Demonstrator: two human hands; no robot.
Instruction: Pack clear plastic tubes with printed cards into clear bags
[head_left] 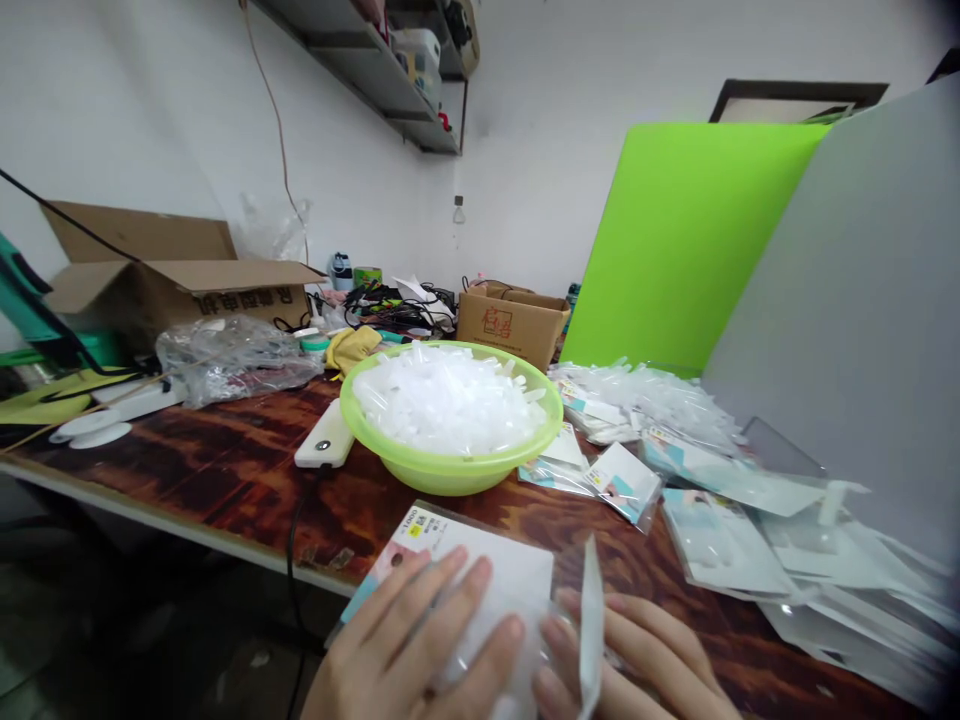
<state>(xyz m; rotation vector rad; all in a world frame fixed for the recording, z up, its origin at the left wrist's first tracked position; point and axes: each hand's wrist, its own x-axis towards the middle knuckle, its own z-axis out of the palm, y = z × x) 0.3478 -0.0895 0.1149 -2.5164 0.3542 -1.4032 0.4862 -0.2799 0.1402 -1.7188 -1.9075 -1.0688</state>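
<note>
Your L hand (427, 635) lies fingers spread on the card pkt (521, 575), on the table (255, 450) before the bowl (450, 478); can't tell if your R hand (637, 650) pinches the white strip (592, 630). Uneven pull could crease pkt.

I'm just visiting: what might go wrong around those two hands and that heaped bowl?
A bump might spill the translucent plastic pieces, since they are heaped high in the yellow-green bowl, just beyond the printed card packet under the left hand.

The overlapping card packets beyond the right hand could slide if brushed.

The black cable hanging over the table edge could snag.
</note>
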